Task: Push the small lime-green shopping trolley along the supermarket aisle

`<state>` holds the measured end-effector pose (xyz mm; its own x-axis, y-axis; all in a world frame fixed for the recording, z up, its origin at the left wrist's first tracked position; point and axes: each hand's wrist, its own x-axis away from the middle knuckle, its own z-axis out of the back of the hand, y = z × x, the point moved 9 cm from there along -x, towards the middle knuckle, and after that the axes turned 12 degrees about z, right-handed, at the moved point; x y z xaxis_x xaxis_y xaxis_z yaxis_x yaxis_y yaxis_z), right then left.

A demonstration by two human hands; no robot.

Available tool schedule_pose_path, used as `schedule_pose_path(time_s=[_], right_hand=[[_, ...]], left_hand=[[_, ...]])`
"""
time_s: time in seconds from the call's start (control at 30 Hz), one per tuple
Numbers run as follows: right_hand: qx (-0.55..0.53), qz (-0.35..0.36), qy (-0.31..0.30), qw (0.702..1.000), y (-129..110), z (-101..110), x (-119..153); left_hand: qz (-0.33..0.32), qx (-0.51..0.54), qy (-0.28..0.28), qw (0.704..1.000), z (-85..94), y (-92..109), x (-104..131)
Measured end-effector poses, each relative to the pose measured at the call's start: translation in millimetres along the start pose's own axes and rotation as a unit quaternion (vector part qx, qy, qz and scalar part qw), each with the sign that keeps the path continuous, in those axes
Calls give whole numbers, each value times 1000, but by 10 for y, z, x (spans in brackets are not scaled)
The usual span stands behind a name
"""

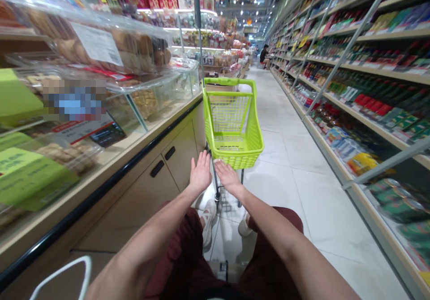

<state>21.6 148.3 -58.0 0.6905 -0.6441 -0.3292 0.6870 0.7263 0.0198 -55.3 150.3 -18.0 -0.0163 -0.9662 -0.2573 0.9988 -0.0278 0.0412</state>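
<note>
My left hand point(200, 172) is held out low in front of me, back up, fingers stretched forward, with nothing in it. Beside it, my right hand point(227, 174) angles toward the left hand with its fingers extended, and it holds nothing either. A small gap lies between the two. Just beyond them stands a bright green shopping cart point(231, 158) on dark legs. Its basket shows no goods inside. The right fingertips appear near the basket's lower left edge; whether they touch it is unclear.
On the left, a counter point(141, 179) with dark handles bears packaged baked goods point(134, 49). Stocked shelves point(379, 69) line the right side. White floor tiles point(285, 188) run between them. Far down the aisle a person point(264, 57) sits by the shelves.
</note>
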Motion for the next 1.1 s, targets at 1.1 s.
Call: schedule_pose_path(time_s=[1.1], right_hand=[[83,-193,200,957,1038,973,762]], left_hand=[[-103,0,-42,994,80,401,-205]])
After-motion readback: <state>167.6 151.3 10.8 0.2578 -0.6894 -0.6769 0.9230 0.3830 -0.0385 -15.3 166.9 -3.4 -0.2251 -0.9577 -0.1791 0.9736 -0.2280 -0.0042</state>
